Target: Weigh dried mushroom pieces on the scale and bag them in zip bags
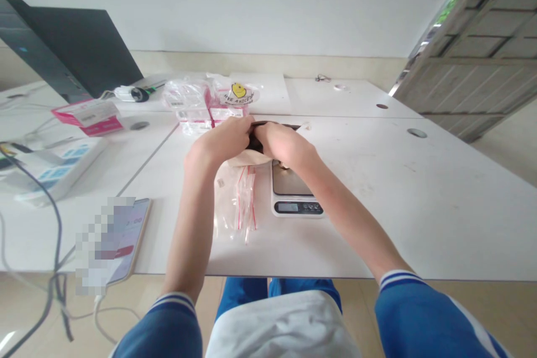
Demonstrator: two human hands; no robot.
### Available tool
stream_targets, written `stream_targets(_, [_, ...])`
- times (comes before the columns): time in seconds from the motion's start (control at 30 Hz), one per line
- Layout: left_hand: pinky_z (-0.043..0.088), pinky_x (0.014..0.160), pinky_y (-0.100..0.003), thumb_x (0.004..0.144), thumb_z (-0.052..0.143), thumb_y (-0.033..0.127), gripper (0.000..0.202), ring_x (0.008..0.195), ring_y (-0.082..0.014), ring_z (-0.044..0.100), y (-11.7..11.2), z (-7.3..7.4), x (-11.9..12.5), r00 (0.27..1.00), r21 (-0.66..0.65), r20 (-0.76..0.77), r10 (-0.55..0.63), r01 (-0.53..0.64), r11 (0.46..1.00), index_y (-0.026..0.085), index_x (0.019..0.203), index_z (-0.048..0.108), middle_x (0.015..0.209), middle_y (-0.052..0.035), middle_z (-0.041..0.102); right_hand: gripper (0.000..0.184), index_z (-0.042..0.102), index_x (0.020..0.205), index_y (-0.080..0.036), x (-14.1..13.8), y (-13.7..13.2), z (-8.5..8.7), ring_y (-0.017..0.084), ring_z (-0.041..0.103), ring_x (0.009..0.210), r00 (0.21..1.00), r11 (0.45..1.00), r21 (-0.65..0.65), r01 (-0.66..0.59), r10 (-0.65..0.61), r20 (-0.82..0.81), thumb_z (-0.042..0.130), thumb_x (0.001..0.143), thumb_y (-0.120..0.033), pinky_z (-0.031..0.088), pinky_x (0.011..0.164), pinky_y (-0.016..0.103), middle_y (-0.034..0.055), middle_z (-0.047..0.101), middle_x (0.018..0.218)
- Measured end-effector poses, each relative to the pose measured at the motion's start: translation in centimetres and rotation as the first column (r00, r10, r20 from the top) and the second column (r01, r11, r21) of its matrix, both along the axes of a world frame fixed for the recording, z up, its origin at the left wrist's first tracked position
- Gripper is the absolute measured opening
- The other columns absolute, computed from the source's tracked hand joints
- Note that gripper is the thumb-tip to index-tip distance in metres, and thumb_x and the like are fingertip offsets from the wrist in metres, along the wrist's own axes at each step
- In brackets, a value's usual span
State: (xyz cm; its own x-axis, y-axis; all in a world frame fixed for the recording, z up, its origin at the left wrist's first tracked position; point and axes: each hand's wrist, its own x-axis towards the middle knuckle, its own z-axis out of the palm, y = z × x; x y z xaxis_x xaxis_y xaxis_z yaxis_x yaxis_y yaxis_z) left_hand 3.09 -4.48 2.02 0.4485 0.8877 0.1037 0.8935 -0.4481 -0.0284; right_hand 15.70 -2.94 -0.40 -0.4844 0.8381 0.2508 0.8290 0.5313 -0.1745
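Note:
A beige cloth bag (250, 159) with a dark inside is held up above the back of a white digital scale (298, 210) and the table. My left hand (232, 135) is closed on the bag's rim. My right hand (279, 142) dips into the dark opening, its fingers hidden inside. Something small and brownish shows on the scale's metal plate beside my right wrist, too small to name. Left of the scale lie several clear zip bags (246, 201) with red seal lines.
Clear plastic packs with pink-and-white boxes (197, 117) stand behind my left hand. A pink-and-white carton (94, 117), a power strip (62, 170) and a phone (126, 240) are at left. A black computer case (84, 47) stands back left. Cables hang over the front-left edge.

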Motion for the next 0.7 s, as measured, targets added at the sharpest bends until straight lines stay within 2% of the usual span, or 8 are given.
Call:
stream_targets(0.13, [0.043, 0.086, -0.03, 0.082, 0.031, 0.007, 0.037, 0.104, -0.0205, 0.059, 0.4, 0.1, -0.4, 1.0, -0.065, 0.026, 0.01, -0.008, 0.998, 0.015, 0.107, 0.058, 0.109, -0.0099, 0.065, 0.024, 0.066, 0.073, -0.015, 0.6, -2.2, 0.8, 0.027, 0.068, 0.074, 0.994, 0.997, 0.072, -0.003, -0.005, 0.111, 0.048, 0.081, -0.001, 0.049, 0.061, 0.032, 0.0138, 0.071, 0.074])
stream_targets(0.2, [0.044, 0.086, -0.032, 0.083, 0.03, 0.008, 0.038, 0.103, -0.0219, 0.06, 0.6, 0.0, -0.4, 0.999, -0.064, 0.049, 0.018, -0.015, 0.998, 0.014, 0.109, 0.057, 0.109, -0.0116, 0.065, 0.025, 0.067, 0.081, -0.015, 1.2, -2.9, 0.9, 0.025, 0.067, 0.076, 0.995, 0.991, 0.126, -0.041, 0.028, 0.099, 0.046, 0.083, -0.001, 0.048, 0.063, 0.031, 0.0128, 0.072, 0.082])
stream_targets(0.27, [0.043, 0.087, -0.035, 0.082, 0.031, 0.007, 0.039, 0.104, -0.0241, 0.059, 0.9, -0.1, -0.5, 1.0, -0.032, 0.011, -0.008, 0.008, 0.999, 0.012, 0.109, 0.058, 0.11, -0.0143, 0.064, 0.026, 0.066, 0.092, -0.016, 2.0, -3.5, 0.9, 0.025, 0.065, 0.082, 0.997, 0.972, 0.22, -0.083, 0.081, 0.02, 0.045, 0.085, -0.003, 0.048, 0.069, 0.034, 0.0107, 0.072, 0.091])
stream_targets(0.33, [0.04, 0.094, -0.038, 0.078, 0.032, 0.005, 0.041, 0.113, -0.0259, 0.054, 1.2, -0.4, -0.7, 0.996, 0.015, -0.071, -0.056, 0.057, 0.998, 0.012, 0.108, 0.059, 0.113, -0.0156, 0.062, 0.026, 0.065, 0.101, -0.019, 2.9, -4.3, 0.7, 0.025, 0.062, 0.089, 0.986, 0.938, 0.334, -0.092, 0.133, -0.104, 0.045, 0.089, -0.008, 0.047, 0.078, 0.039, 0.007, 0.071, 0.096])
stream_targets(0.43, [0.036, 0.098, -0.04, 0.078, 0.031, 0.003, 0.045, 0.123, -0.0258, 0.045, 1.6, -0.7, -1.0, 0.992, 0.076, -0.114, -0.059, 0.068, 0.995, 0.011, 0.113, 0.058, 0.116, -0.015, 0.061, 0.022, 0.062, 0.108, -0.026, 5.0, -5.9, 0.1, 0.023, 0.059, 0.094, 0.933, 0.895, 0.446, -0.005, 0.164, -0.319, 0.048, 0.092, -0.02, 0.045, 0.087, 0.042, 0.0026, 0.07, 0.096])
stream_targets(0.5, [0.037, 0.097, -0.041, 0.082, 0.028, 0.005, 0.044, 0.122, -0.0265, 0.047, 1.8, -0.8, -1.1, 0.995, 0.087, -0.089, -0.039, 0.046, 0.995, 0.009, 0.116, 0.055, 0.119, -0.0168, 0.058, 0.021, 0.06, 0.11, -0.028, 6.7, -6.8, -0.9, 0.022, 0.059, 0.095, 0.892, 0.889, 0.453, 0.062, 0.154, -0.424, 0.051, 0.091, -0.026, 0.045, 0.089, 0.04, 0.0024, 0.069, 0.098])
stream_targets(0.6, [0.038, 0.096, -0.04, 0.085, 0.027, 0.009, 0.043, 0.117, -0.0271, 0.051, 2.0, -0.8, -1.2, 0.999, 0.078, -0.046, -0.015, 0.018, 0.997, 0.007, 0.119, 0.053, 0.123, -0.0185, 0.055, 0.017, 0.058, 0.105, -0.027, 9.3, -7.5, -3.6, 0.021, 0.061, 0.091, 0.854, 0.911, 0.397, 0.113, 0.114, -0.507, 0.054, 0.089, -0.026, 0.048, 0.084, 0.037, 0.0035, 0.067, 0.1])
stream_targets(0.7, [0.041, 0.093, -0.04, 0.084, 0.028, 0.01, 0.042, 0.113, -0.0276, 0.053, 1.9, -0.8, -1.0, 1.0, 0.081, -0.027, 0.015, -0.013, 0.997, 0.007, 0.12, 0.051, 0.124, -0.0188, 0.055, 0.01, 0.059, 0.097, -0.026, 11.0, -7.2, -6.8, 0.022, 0.06, 0.088, 0.883, 0.942, 0.319, 0.107, 0.058, -0.466, 0.056, 0.088, -0.025, 0.049, 0.08, 0.039, 0.004, 0.068, 0.094])
